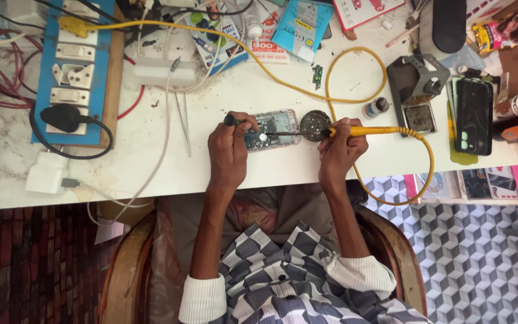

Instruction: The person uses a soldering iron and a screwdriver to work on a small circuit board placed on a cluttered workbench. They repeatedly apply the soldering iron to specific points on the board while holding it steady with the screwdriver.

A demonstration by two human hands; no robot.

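the opened phone (273, 129) lies flat on the white worktable (241, 168), back off, its innards showing, just in from the table's near edge. the left hand (230, 153) sits on the phone's left end, fingers clenched around a thin dark-handled tool (232, 120) whose tip lies over the phone. the right hand (338, 151) is just right of the phone, clenched around a yellow soldering iron (364, 130) whose tip points left toward the phone. between the phone and that hand sits a small round tin (315, 125), touching the phone's right end. the iron's yellow cord (355, 66) loops out beyond the phone. tweezers (185, 123) lie left of the phone. a grey iron stand (415, 90) stands well to the phone's right, with a dark phone (473, 117) further right. far left of the phone is a blue switchboard (76, 72).
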